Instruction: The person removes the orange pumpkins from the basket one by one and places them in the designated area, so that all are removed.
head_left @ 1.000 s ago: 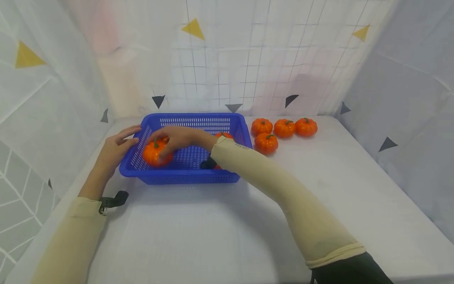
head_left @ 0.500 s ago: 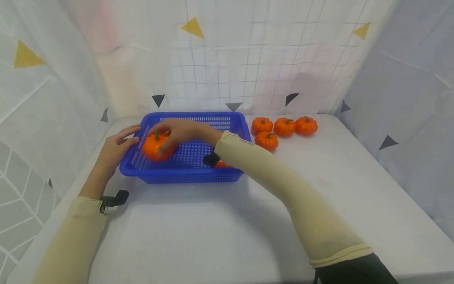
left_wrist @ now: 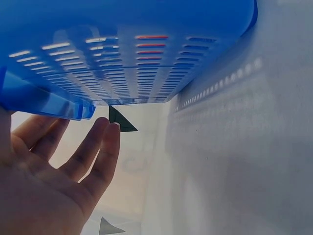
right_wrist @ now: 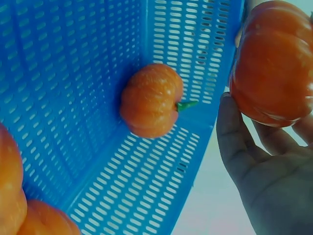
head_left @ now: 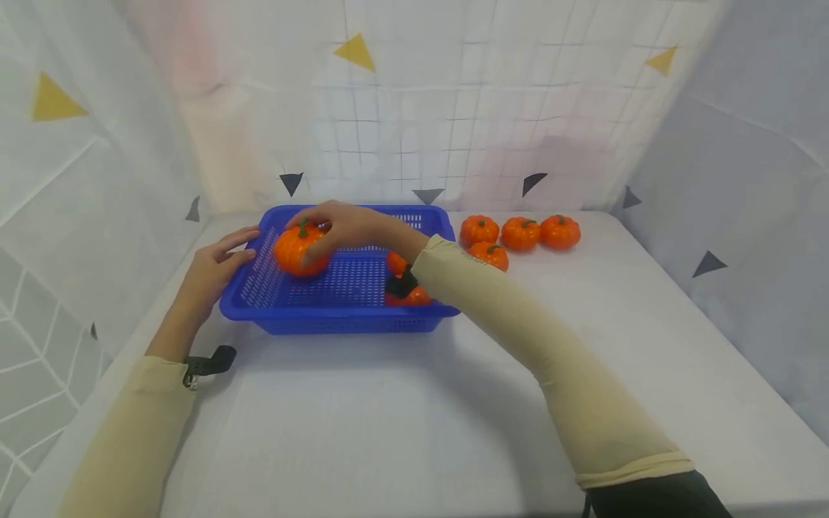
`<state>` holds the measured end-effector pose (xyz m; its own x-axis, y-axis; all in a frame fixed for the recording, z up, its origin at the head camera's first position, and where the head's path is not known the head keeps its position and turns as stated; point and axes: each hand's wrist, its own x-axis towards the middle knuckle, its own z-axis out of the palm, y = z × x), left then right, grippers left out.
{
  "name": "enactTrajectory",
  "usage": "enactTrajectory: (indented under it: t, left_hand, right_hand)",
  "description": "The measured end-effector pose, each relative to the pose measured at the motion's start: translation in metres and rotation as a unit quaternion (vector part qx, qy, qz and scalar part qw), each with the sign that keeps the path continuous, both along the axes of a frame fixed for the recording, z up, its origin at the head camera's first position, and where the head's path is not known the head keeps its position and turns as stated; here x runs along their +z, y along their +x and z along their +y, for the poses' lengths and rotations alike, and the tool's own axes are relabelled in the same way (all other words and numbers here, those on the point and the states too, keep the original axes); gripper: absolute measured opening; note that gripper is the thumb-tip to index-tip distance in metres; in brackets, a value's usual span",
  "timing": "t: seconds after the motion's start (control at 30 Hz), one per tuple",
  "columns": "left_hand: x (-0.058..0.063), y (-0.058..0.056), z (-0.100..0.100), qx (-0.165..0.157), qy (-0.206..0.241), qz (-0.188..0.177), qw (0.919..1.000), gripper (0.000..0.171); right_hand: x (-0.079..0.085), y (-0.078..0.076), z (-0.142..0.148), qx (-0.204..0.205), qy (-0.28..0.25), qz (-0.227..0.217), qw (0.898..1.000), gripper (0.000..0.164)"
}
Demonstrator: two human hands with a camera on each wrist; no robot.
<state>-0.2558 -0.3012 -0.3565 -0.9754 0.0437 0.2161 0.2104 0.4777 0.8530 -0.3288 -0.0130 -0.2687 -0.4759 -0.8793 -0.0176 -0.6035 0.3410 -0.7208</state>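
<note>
In the head view my right hand [head_left: 346, 224] grips an orange pumpkin [head_left: 298, 252] with a green stem. Fingers and thumb clasp its sides over the left part of the blue plastic basket [head_left: 337, 313]. The right wrist view shows the held pumpkin [right_wrist: 274, 63] above the rim level, with another pumpkin [right_wrist: 151, 100] lying in a basket corner. My left hand [head_left: 214, 270] rests at the basket's left rim, its fingers extended. From below, in the left wrist view, the left hand [left_wrist: 58, 171] has several loosely straight fingers beside the perforated basket wall [left_wrist: 142, 68].
More pumpkins [head_left: 417, 295] lie in the basket's right part, partly hidden by the right wrist's dark strap [head_left: 401, 283]. Several pumpkins [head_left: 520, 234] sit on the white table [head_left: 388, 417] right of the basket. White cloth walls [head_left: 414, 93] enclose the back and sides.
My right hand has raised the pumpkin from the basket's left part, shifting it back and slightly right. My left hand has stayed at the rim.
</note>
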Motion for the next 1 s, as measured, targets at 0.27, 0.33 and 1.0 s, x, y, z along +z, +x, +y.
enactTrajectory:
  t: [0.27,0.33,1.0]
  left_hand:
    - [0.002,-0.003,0.001,0.002,-0.003,-0.004,1.0,0.05]
    - [0.001,-0.003,0.001,0.001,-0.001,-0.005,1.0,0.05]
    - [-0.001,-0.001,0.0,0.002,-0.002,-0.001,1.0,0.052]
  right_hand:
    - [0.012,0.0,0.017,-0.008,-0.037,-0.016,0.999,0.065]
    - [0.012,-0.001,0.02,-0.014,-0.044,-0.02,0.999,0.066]
    - [0.03,-0.004,0.048,-0.051,-0.083,-0.047,0.994,0.061]
